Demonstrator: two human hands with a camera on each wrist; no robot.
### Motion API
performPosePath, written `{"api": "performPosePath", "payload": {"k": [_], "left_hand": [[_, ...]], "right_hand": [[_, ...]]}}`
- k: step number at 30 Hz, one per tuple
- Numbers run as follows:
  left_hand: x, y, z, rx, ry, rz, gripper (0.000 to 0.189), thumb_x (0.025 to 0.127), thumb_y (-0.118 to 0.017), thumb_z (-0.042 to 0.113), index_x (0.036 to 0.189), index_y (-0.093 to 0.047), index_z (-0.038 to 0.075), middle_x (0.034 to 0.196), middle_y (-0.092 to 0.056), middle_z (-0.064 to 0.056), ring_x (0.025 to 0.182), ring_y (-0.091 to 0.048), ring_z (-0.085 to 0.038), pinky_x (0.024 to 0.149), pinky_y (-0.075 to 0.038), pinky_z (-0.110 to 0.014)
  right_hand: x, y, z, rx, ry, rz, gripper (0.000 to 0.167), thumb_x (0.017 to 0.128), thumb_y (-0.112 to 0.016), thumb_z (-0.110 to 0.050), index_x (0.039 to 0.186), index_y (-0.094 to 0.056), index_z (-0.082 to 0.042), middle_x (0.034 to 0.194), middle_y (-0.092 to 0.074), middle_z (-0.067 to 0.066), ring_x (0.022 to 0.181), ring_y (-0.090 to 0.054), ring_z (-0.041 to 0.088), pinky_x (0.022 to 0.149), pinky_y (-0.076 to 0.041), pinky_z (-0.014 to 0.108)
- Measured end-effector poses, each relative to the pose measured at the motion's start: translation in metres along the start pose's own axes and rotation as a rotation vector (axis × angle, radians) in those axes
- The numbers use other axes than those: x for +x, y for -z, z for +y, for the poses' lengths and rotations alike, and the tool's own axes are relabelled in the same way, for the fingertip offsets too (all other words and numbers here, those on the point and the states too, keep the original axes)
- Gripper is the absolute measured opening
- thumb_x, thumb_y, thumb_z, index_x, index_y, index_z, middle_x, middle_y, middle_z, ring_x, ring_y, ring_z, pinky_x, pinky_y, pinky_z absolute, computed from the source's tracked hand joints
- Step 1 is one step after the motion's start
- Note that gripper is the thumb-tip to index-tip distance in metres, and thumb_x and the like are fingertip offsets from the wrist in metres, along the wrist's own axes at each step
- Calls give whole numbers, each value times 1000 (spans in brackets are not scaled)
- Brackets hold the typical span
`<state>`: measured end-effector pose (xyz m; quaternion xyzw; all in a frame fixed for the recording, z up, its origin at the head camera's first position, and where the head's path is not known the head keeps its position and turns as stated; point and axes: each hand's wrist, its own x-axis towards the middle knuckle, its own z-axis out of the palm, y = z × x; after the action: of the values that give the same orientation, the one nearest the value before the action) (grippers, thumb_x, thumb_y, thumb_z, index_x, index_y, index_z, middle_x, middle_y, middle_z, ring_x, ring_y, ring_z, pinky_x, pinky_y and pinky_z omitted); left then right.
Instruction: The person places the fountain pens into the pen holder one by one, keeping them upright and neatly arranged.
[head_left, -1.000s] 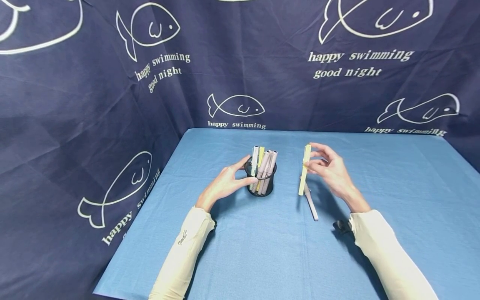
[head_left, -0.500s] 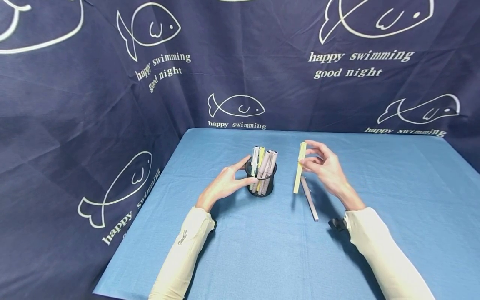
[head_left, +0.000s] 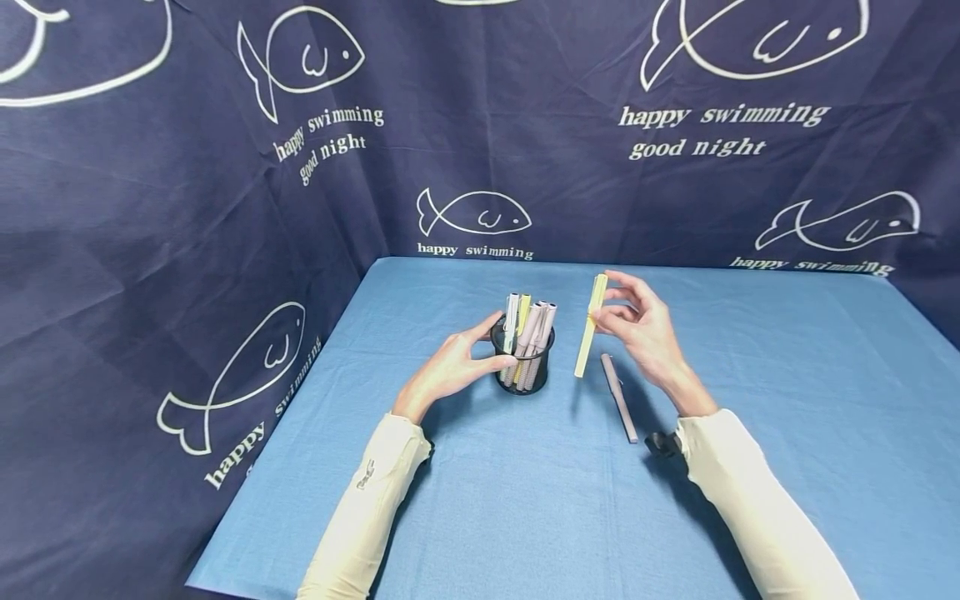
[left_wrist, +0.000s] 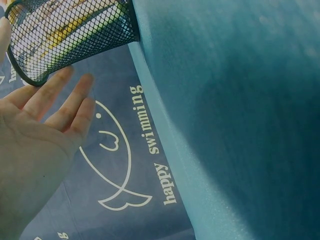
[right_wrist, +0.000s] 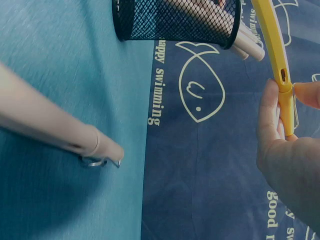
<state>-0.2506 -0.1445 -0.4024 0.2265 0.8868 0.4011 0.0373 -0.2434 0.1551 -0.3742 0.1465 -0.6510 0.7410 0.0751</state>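
A black mesh pen holder (head_left: pixel 534 379) stands upright on the blue table, with several pens in it: pale pinkish ones, a yellow one and a white one. My left hand (head_left: pixel 448 364) steadies it from the left, thumb across the front of the rim and fingers round the far side. In the left wrist view the fingertips reach the mesh holder (left_wrist: pixel 75 37) near its rim. To the right of the holder, my right hand (head_left: pixel 640 329) pinches a yellow pen (head_left: pixel 588 337) near its upper end. This pen (right_wrist: pixel 272 40) hangs slightly tilted above the table, apart from the holder.
A pale pinkish pen (head_left: pixel 619 400) lies on the blue tablecloth (head_left: pixel 510 500) below my right hand. Behind the table and along its left side hangs a dark blue curtain (head_left: pixel 570 150) printed with white fish and lettering.
My right hand has moved left and a little away from me with the yellow pen, nearing the pen holder; the pen tilts more. My left hand has stayed on the holder.
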Motion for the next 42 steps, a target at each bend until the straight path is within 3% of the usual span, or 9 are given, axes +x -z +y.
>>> {"api": "performPosePath", "payload": {"k": [7, 14, 24, 32, 42], "left_hand": [[0, 0, 0, 7, 4, 2, 84, 94, -73, 52, 164, -33, 27, 143, -61, -10, 140, -48, -22, 114, -37, -45], [0, 1, 0, 6, 4, 1, 85, 94, -74, 52, 164, -33, 27, 144, -60, -11, 140, -48, -23, 115, -36, -44], [0, 1, 1, -6, 8, -5, 85, 94, -73, 54, 164, -33, 27, 145, -59, -11, 141, -47, -22, 115, -36, -44], [0, 0, 1, 1, 12, -4, 84, 94, -74, 50, 164, -33, 27, 143, -61, -12, 140, -48, -23, 115, -36, -44], [1, 1, -1, -3, 10, -10, 84, 95, -73, 51, 164, -33, 27, 144, -60, -12, 140, -48, -23, 115, -36, -44]], "right_hand": [[3, -7, 0, -36, 15, -1, 61, 95, -66, 11, 150, -42, 5, 114, -55, 10, 87, -68, 8, 78, -59, 27], [7, -12, 2, -31, 32, 17, 58, 93, -66, 14, 146, -50, -3, 112, -56, 9, 87, -68, 10, 77, -59, 27], [10, -17, 4, -20, 56, 10, 59, 93, -71, 8, 147, -50, -1, 112, -56, 10, 85, -67, 11, 77, -59, 27], [13, -22, 3, -18, 44, 13, 59, 93, -64, 15, 147, -50, -4, 112, -55, 10, 85, -67, 10, 77, -59, 26], [19, -28, 3, 15, 53, 27, 58, 92, -66, 14, 144, -53, -6, 110, -54, 10, 82, -67, 9, 77, -59, 26]]}}
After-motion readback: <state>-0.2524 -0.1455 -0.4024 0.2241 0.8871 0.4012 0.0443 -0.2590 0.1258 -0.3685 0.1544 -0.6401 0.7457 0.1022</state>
